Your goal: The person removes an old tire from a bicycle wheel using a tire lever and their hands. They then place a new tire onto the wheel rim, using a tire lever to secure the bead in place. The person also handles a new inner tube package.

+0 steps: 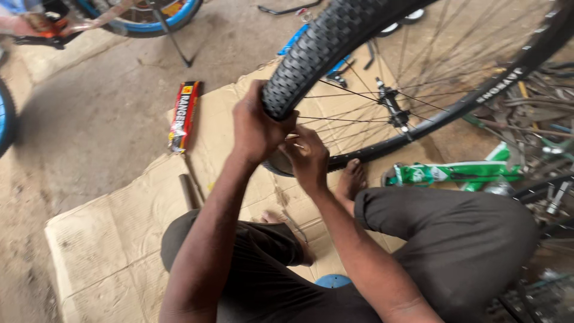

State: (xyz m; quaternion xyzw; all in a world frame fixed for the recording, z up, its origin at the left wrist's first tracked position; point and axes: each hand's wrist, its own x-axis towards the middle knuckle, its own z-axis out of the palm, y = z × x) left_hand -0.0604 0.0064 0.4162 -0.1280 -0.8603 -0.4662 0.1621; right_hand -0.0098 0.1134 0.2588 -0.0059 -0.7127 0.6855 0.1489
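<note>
A black knobby bicycle tyre (323,42) sits partly on a spoked wheel with a black rim (454,110) and a hub (391,104). My left hand (254,128) grips the tyre's tread where it curls off the rim. My right hand (308,157) sits just below and behind it, fingers pinched at the tyre's edge by the rim. The wheel stands upright over flattened cardboard (107,239) in front of my crossed legs, with my bare foot (353,179) under it.
A long red, black and yellow box (183,116) and a short dark tube (189,191) lie on the cardboard at left. A green bicycle frame part (454,173) and metal scrap lie at right. A blue-rimmed wheel (149,21) stands at top left.
</note>
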